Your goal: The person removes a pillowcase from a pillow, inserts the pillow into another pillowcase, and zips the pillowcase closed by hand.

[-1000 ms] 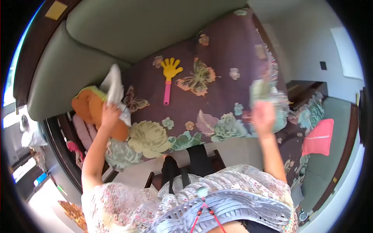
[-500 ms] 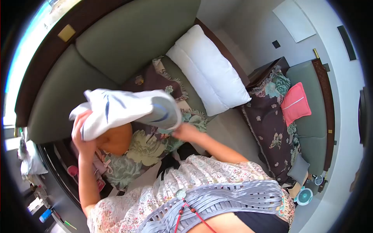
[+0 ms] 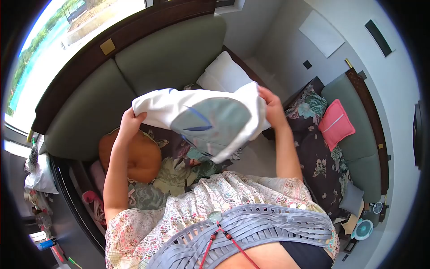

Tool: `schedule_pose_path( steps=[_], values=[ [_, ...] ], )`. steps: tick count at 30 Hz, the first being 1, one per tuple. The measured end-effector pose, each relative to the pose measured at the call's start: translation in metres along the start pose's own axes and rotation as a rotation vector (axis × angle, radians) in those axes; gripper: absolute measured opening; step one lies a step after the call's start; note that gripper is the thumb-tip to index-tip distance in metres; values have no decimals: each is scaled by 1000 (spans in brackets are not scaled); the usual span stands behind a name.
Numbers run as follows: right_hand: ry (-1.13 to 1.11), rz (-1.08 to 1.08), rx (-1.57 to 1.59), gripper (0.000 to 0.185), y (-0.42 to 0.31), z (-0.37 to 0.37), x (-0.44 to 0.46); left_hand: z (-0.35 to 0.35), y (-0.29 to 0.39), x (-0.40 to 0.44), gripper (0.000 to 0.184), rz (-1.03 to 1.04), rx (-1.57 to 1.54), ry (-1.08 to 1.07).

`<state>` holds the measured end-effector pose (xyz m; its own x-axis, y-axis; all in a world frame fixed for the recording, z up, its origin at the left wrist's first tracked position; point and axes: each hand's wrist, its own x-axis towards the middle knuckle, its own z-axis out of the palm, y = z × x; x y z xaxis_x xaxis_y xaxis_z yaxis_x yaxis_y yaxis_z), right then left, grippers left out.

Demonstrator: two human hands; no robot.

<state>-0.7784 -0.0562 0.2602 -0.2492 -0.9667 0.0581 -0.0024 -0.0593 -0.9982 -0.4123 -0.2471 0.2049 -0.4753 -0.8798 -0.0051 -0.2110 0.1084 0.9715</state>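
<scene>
A white cloth (image 3: 154,107) with a large grey-green patch and blue marks is stretched out in the air between my two hands. Its left corner is pinched in my left hand (image 3: 131,122), whose fingers are closed on the edge. On the other side my right hand (image 3: 272,106) grips the upper right end, fingers wrapped round the fabric. Part of a white pillow (image 3: 226,71) shows behind the cloth, on the sofa. An orange cushion (image 3: 141,154) lies below and beside my left hand. The cloth hides much of the flowered cover (image 3: 172,177).
Green sofa backrests (image 3: 174,54) with a dark wooden frame run along the back. At right, a pink cushion (image 3: 337,124) and a grey cushion (image 3: 352,197) lie on another sofa. A small teal fan (image 3: 362,229) stands at the lower right. A white bag (image 3: 42,175) hangs at left.
The flowered cover was pulled back and a white pillow appeared beneath. Both hands have raised and spread the white cloth, my right hand moving right. The yellow hand-shaped clapper is no longer visible.
</scene>
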Motion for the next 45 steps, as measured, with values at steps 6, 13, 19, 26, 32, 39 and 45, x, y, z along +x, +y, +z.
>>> schedule_pose_path(
  steps=[6,13,19,26,32,39,45],
  values=[
    [-352,323,-37,44,-34,19,11,60,32,15,20,109,-424,62],
    [-6,333,-31,29,60,-39,67,109,78,45,17,334,125,43],
    [-202,524,-76,37,108,-106,101,150,122,81,20,348,-54,254],
    [-511,931,798,54,141,-89,107,146,164,79,22,307,-189,617],
    [-276,407,721,29,84,-104,164,123,82,40,39,29,885,841],
    [-421,191,201,24,68,-39,156,277,66,51,59,-102,29,322],
    [-484,-123,-34,24,48,-50,169,284,36,62,15,27,11,461]
  ],
)
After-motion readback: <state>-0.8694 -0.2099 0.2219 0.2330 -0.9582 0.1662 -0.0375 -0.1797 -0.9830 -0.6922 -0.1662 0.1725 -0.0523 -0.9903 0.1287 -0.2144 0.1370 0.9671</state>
